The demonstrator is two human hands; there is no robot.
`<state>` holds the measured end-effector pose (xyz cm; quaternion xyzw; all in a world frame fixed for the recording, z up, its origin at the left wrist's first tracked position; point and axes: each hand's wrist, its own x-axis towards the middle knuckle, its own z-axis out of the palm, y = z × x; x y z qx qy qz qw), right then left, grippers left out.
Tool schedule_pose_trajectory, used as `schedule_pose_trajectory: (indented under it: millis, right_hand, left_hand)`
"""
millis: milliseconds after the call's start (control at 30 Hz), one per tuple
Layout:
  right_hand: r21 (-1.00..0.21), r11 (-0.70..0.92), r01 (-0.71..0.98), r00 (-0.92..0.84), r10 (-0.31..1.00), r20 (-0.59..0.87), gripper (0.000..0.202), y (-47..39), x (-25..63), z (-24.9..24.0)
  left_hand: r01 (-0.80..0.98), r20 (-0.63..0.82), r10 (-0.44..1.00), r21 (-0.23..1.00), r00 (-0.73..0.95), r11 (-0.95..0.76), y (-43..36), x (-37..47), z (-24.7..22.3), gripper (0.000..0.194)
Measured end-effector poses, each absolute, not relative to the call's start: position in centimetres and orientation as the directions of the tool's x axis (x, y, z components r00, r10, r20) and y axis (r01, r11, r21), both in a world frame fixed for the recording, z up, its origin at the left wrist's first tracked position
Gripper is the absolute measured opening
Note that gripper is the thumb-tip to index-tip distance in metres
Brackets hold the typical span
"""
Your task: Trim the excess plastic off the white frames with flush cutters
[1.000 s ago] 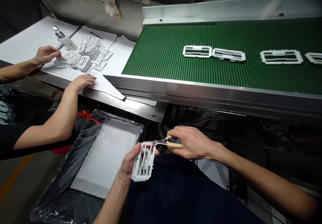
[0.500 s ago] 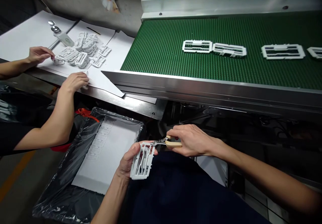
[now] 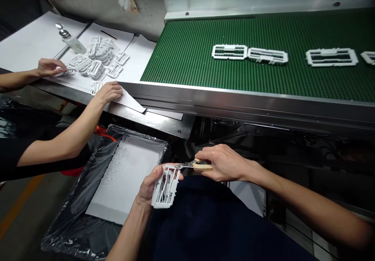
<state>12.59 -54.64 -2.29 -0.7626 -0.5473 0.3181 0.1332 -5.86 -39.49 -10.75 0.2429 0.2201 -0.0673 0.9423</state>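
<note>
My left hand (image 3: 149,185) grips a white plastic frame (image 3: 166,186) with slats, held tilted over my lap; more white pieces seem to lie behind its openings. Closed around the cream handles of nippers (image 3: 202,167) is my right hand (image 3: 222,161). The metal jaws of the nippers touch the frame's upper corner, close to my left fingertips. Whether the jaws bite on anything is too small to tell. Similar white frames (image 3: 229,52) lie in a row on the green conveyor belt (image 3: 181,58) ahead of me.
At left, a co-worker's hands (image 3: 109,92) are over a paper-covered table with a heap of white parts (image 3: 101,52) and a pump bottle (image 3: 73,43). Below stands a bin lined with black plastic (image 3: 70,214), holding a white sheet (image 3: 129,175). The conveyor's metal side rail (image 3: 234,101) runs before me.
The co-worker's nearer hand has moved right along the table edge, uncovering a white part there. My hands, the frame and the nippers have barely moved.
</note>
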Motion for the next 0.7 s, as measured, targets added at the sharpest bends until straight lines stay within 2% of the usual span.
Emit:
schedule_pose_trajectory:
  millis: [200,400,700]
  right_hand:
    - [-0.635,-0.422,0.647,0.244,0.904,-0.352,0.014,-54.9,12.3,-2.5]
    - [-0.552,-0.422,0.719,0.287,0.904,-0.317,0.013,-54.9,12.2,-2.4]
    - [-0.411,-0.343,0.844,0.268,0.936,-0.230,0.024,-54.8,11.5,-3.1]
  left_hand:
    - [0.227,-0.488,-0.002,0.404,0.873,0.886,-39.5,-5.7,-10.4,0.045]
    - [0.217,-0.498,0.024,0.420,0.867,0.881,-39.4,-5.6,-10.3,0.039]
    - [0.223,-0.473,0.003,0.421,0.881,0.879,-39.6,-5.6,-10.2,0.039]
